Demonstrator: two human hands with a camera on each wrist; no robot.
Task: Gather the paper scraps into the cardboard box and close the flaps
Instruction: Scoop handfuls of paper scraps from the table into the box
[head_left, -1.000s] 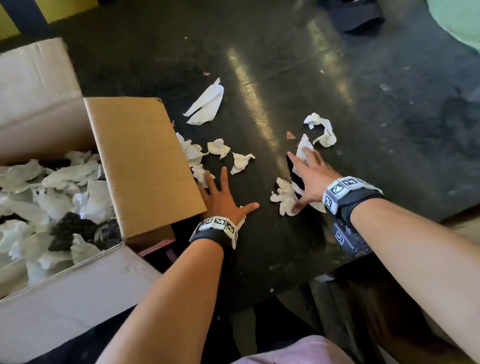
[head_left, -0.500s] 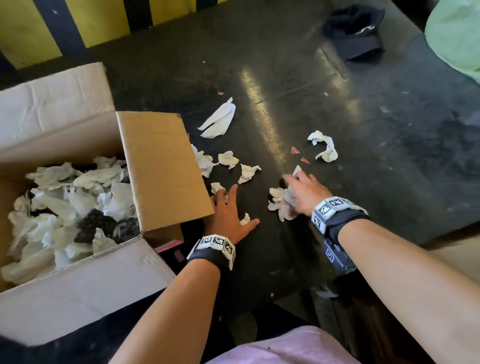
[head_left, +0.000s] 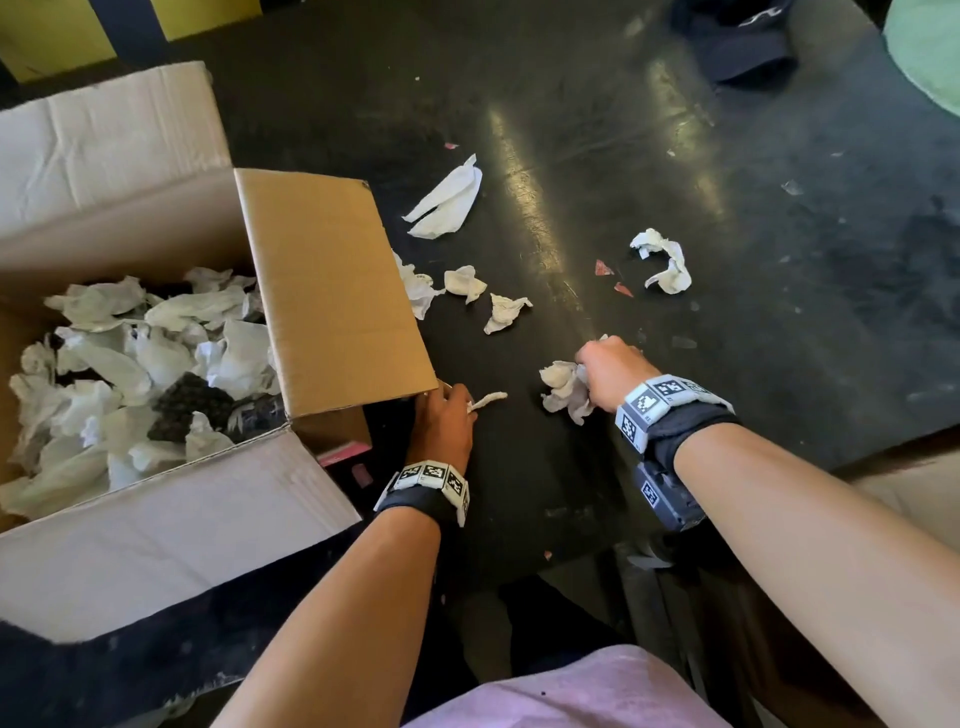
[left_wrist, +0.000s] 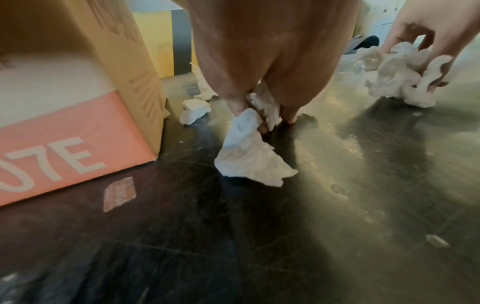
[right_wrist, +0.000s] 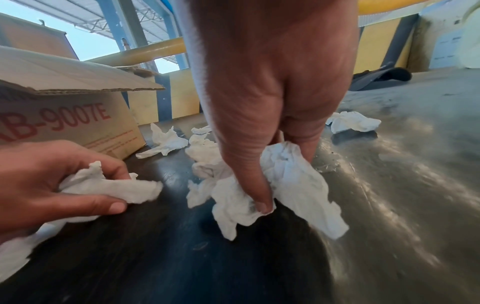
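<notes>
Light: daylight is thrown from above and ahead.
Glare: a bright streak is reflected on the dark table (head_left: 524, 208).
Shadows: soft patches are cast under the hands.
Blur: wrist views are smeared at the edges.

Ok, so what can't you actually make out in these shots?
- Cardboard box bottom: head view, buried under paper scraps.
- Box lettering: left wrist view, cut off by the left edge, only "07E" shows.
- Left hand fingertips: head view, tucked under the hand; its scrap shows better from the wrist.
- Dark object at the far table edge: head view, cut off and too dim to name.
</notes>
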